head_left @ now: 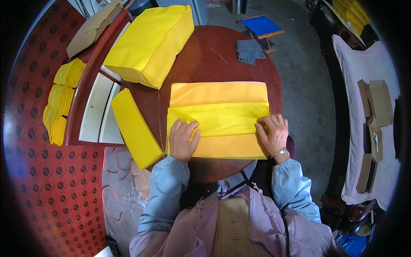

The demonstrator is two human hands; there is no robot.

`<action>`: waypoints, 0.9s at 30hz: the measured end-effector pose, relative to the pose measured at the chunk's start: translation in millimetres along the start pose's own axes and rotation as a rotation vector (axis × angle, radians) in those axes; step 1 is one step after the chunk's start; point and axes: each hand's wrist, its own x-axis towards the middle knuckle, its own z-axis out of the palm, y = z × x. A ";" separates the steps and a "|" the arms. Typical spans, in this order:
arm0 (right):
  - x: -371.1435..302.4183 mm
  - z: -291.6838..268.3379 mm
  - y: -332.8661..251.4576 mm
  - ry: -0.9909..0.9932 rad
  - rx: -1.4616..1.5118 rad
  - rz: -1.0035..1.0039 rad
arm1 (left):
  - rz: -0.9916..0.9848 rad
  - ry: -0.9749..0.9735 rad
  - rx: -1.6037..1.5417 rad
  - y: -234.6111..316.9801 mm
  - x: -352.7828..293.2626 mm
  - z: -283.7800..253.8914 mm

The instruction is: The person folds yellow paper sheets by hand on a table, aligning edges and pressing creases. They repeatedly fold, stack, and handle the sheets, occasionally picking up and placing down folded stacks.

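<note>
A yellow fabric piece [218,119] lies flat on the round dark red table [201,51] in front of me. A bright yellow folded band crosses its middle, with paler orange-yellow strips above and below. My left hand [183,139] is at its left edge, fingers curled on the band and thumb bent. At the right edge my right hand [274,133] holds the band's end, its fingers bent and pressed together. To the left, a long, narrow folded yellow piece [136,128] rests slantwise. Behind it stands a tall stack of yellow fabric [150,43].
Several bundles of folded yellow fabric [64,94] sit at the far left beside a brown cardboard piece [92,28]. A grey textured mat [250,51] lies at the table's far right edge, near a blue folding stool [260,25]. Open cardboard boxes [379,103] rest on a white cloth at right.
</note>
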 end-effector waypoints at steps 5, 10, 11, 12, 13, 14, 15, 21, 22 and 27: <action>0.3 -1.0 6.5 0.027 0.001 0.014 | -0.081 -0.041 0.053 -5.8 -7.7 -5.4; 6.2 -0.8 7.2 0.038 -0.033 0.003 | -0.132 -0.047 0.095 -15.2 -17.9 -15.2; 7.4 0.4 6.0 0.036 -0.040 0.004 | -0.141 -0.046 0.108 -15.1 -18.0 -14.9; 8.4 1.4 4.9 0.037 -0.039 -0.002 | -0.149 -0.044 0.118 -14.5 -17.1 -13.7; 9.1 1.9 4.1 0.026 -0.033 -0.010 | -0.109 -0.018 0.086 -13.7 -14.6 -11.2; 9.6 2.1 3.3 0.019 -0.024 -0.010 | -0.067 0.008 0.052 -12.6 -11.1 -7.8; 9.8 1.9 2.4 0.001 -0.029 -0.015 | -0.038 0.023 0.016 -10.6 -8.2 -4.5; 16.1 -10.8 -12.6 -0.085 -0.038 -0.033 | 0.084 -0.252 -0.010 -0.6 -0.3 0.9; 19.7 -8.8 -20.4 -0.074 -0.013 -0.070 | 0.102 -0.255 0.019 0.4 1.0 0.9; 36.8 38.3 -77.9 -0.170 0.264 -0.261 | 0.109 -0.196 -0.006 10.2 6.7 7.0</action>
